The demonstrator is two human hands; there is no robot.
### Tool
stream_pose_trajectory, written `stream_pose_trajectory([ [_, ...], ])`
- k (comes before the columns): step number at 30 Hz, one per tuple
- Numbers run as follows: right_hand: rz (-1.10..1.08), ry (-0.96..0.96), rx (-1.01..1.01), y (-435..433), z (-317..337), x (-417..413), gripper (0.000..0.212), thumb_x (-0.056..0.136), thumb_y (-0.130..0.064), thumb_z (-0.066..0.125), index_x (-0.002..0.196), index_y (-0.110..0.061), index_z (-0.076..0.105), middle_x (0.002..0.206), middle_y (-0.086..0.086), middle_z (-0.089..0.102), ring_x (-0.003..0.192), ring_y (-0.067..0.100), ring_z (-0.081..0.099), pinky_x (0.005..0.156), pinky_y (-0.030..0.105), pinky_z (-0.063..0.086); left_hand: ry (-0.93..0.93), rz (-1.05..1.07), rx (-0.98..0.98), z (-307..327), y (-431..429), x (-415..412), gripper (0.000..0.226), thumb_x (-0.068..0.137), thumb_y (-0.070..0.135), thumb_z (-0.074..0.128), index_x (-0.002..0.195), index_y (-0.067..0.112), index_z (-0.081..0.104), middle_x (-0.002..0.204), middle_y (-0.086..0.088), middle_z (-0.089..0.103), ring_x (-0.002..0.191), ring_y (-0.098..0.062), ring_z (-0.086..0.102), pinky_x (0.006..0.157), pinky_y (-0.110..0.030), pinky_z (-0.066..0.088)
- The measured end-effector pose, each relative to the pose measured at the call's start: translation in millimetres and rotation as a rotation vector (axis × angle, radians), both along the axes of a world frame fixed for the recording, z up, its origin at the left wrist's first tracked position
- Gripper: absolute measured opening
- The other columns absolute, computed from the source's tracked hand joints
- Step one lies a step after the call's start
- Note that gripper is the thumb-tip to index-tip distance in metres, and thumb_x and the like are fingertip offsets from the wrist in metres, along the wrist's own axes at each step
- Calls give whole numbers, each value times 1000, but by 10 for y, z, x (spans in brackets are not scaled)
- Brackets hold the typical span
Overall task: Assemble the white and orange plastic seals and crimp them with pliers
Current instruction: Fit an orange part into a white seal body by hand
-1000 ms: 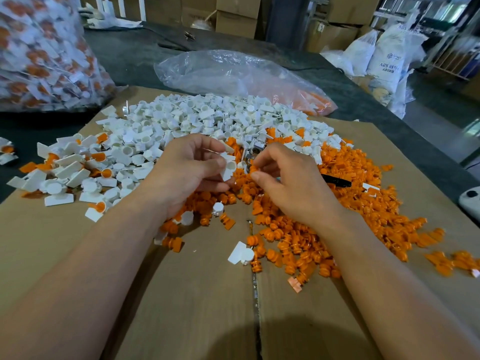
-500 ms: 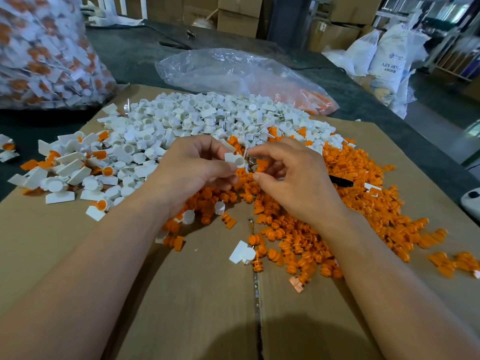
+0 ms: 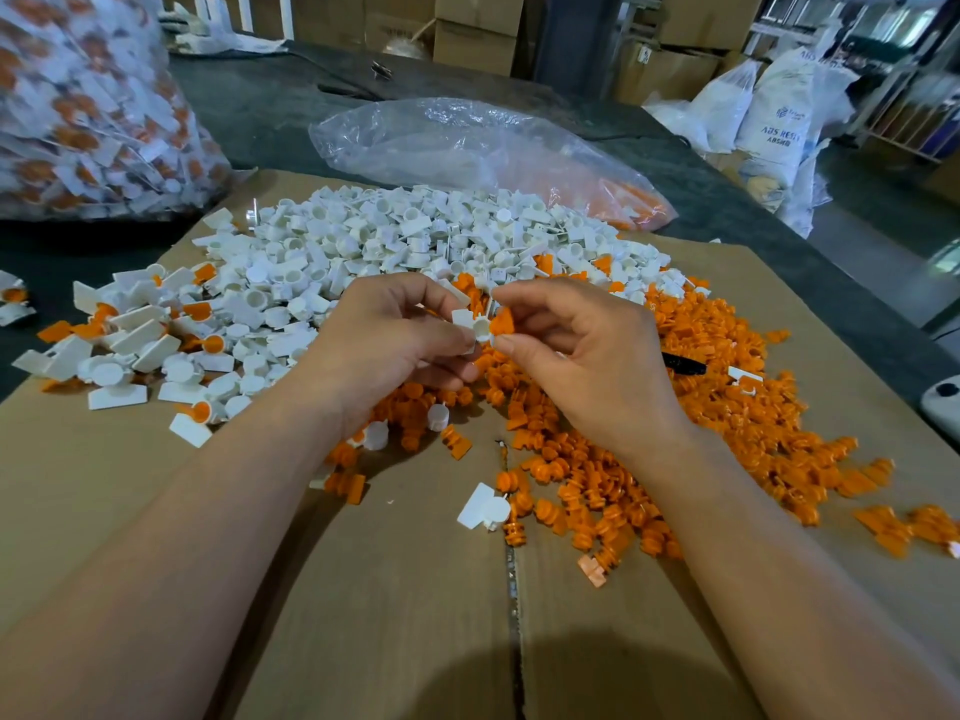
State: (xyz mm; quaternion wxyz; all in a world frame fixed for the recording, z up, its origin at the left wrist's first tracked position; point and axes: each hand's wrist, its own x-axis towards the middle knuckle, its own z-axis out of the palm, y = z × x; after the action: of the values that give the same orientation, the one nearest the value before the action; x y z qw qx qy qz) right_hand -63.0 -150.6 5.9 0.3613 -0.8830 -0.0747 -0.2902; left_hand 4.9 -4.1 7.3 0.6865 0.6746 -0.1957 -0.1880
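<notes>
Left grip (image 3: 395, 335) pinches white seal (image 3: 475, 324), touching right grip's (image 3: 587, 356) orange piece (image 3: 503, 320).

Single head-worn view, wide-angle, looking forward and down over both forearms. Cardboard sheet (image 3: 156, 511) on the bench (image 3: 270, 111) fills the near and middle ground, close to the lens. Far edge shows stacked boxes (image 3: 467, 33) and sacks (image 3: 774, 111), bent by lens distortion.
</notes>
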Motion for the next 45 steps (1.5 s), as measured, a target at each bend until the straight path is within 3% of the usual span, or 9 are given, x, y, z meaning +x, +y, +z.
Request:
stream_pose_trajectory([
  [12,53,-18,-87,-19,-32,18,24,72,-12,73,96,-10,71,87,-2,65,80,10,62,72,31,53,-31,-63,27,-18,-3,-10,11,78,-8,64,76,2,60,58,-9,68,49,-15,65,46,-20,52],
  [19,82,2,-16,-36,-12,26,30,71,-9,75,99,-17,68,86,-2,64,78,12,63,70,31,54,15,-67,-8,0,-2,2,12,77,-10,62,76,1,59,60,-11,68,47,-15,64,44,-20,51],
  [28,58,45,8,-40,-14,18,29,71,-11,75,100,-8,70,87,6,69,81,16,66,75,34,55,13,-64,-11,-2,-1,-7,11,77,-10,62,76,1,60,57,-9,67,48,-14,64,44,-19,50],
  [35,46,46,-2,-56,-14,27,29,72,-12,74,100,-6,70,87,0,67,82,13,64,75,28,52,-3,-77,4,-15,-5,-25,12,77,-11,62,76,1,60,57,-8,66,48,-14,64,45,-19,51],
  [45,61,67,26,-51,-9,21,29,70,-8,75,99,-8,70,87,-3,66,81,11,64,75,34,54,7,-64,-17,-12,-9,-35,15,76,-12,62,73,2,59,55,-9,66,45,-14,63,42,-18,48],
])
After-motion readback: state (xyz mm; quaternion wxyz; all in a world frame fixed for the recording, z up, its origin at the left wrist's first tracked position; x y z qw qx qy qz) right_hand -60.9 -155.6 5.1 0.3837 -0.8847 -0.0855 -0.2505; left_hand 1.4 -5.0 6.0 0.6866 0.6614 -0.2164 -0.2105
